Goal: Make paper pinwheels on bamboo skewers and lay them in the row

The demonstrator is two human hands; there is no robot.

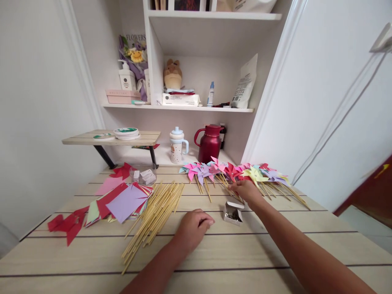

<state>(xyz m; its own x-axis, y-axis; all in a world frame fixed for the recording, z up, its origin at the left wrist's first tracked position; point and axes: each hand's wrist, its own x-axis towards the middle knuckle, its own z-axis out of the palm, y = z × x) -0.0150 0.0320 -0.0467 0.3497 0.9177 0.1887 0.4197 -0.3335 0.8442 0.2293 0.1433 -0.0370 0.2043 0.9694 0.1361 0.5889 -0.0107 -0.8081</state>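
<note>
My right hand [246, 191] reaches to the pile of paper pinwheels, its fingers closed on the stick of a red pinwheel [232, 171]. Pink, lilac, yellow and pale blue pinwheels lie around it, such as a lilac pinwheel [202, 173] and a yellow pinwheel [255, 174], their sticks pointing toward me. My left hand [193, 229] rests on the table, fingers loosely curled, with nothing visible in it. Between the hands stands a small open white box [233, 213] of metal pins. Left of my left hand lies a heap of thin wooden sticks [156, 214].
Coloured paper squares [124, 202] and folded red paper pieces [69, 222] lie at the left, near a clear plastic box [143, 176]. A small raised shelf [81, 138] stands behind them. At the back are a white cup [177, 147] and a red jug [210, 143].
</note>
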